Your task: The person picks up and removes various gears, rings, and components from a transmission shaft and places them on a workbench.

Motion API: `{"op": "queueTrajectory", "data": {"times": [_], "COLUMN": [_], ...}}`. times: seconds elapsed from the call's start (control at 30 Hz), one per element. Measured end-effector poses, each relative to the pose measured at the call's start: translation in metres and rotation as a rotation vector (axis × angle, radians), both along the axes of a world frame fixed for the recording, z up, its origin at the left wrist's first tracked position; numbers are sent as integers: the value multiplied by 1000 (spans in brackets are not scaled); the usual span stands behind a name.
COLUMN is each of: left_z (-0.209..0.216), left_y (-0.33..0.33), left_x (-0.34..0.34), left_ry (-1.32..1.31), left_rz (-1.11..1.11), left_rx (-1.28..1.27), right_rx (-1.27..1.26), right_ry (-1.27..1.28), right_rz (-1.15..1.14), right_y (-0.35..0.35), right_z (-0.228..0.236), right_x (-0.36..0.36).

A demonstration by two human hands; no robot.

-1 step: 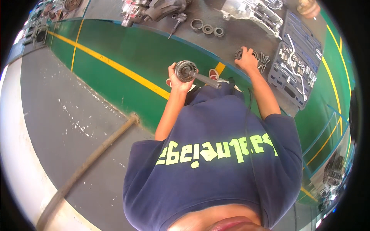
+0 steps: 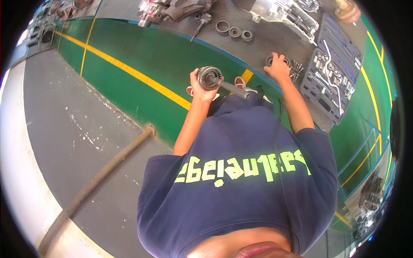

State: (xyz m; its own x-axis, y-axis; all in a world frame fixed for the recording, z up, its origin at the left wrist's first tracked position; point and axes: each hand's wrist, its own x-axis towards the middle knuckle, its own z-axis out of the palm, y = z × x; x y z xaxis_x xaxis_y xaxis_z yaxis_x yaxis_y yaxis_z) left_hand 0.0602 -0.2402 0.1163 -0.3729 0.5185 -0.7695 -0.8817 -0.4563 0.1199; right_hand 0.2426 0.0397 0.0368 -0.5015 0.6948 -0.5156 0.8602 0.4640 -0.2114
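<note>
In my left hand (image 2: 202, 89) is a steel gear shaft (image 2: 210, 78), held in front of my body above the floor. Its toothed round end sits in my fingers, and the long thin shaft points right and toward me. My right hand (image 2: 278, 66) reaches to the near edge of the workbench, its fingers curled over a dark toothed gear (image 2: 269, 59) lying there. Part of that gear is hidden under the hand. Close beside it on the right lie several bolts (image 2: 297, 66).
On the workbench (image 2: 241, 49) are three metal rings (image 2: 234, 32), a small shaft part (image 2: 201, 23), an aluminium housing (image 2: 286, 17) and a dark casting (image 2: 187, 9). An opened blue socket set case (image 2: 316, 88) lies at the right. A pipe (image 2: 103, 174) crosses the grey floor at left.
The whole view has shifted very slightly. Both hands keep the same hold on their parts.
</note>
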Motion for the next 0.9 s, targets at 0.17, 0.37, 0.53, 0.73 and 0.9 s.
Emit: {"op": "queueTrajectory", "data": {"times": [0.17, 0.37, 0.53, 0.73, 0.9], "left_z": [8, 6, 1, 7, 4], "left_y": [6, 10, 20, 17, 20], "left_x": [2, 1, 5, 9, 12], "left_ry": [14, 80, 165, 201, 179], "left_rz": [-28, -96, -250, -303, -312], "left_rx": [-17, -19, -1, -3, -73], "right_rx": [79, -105, -897, -650, -604], "right_ry": [-64, 456, 371, 313, 361], "right_rz": [70, 118, 218, 263, 180], "right_y": [-5, -27, -96, -123, -132], "right_z": [17, 98, 150, 151, 143], "right_x": [-11, -60, -110, -107, -92]}}
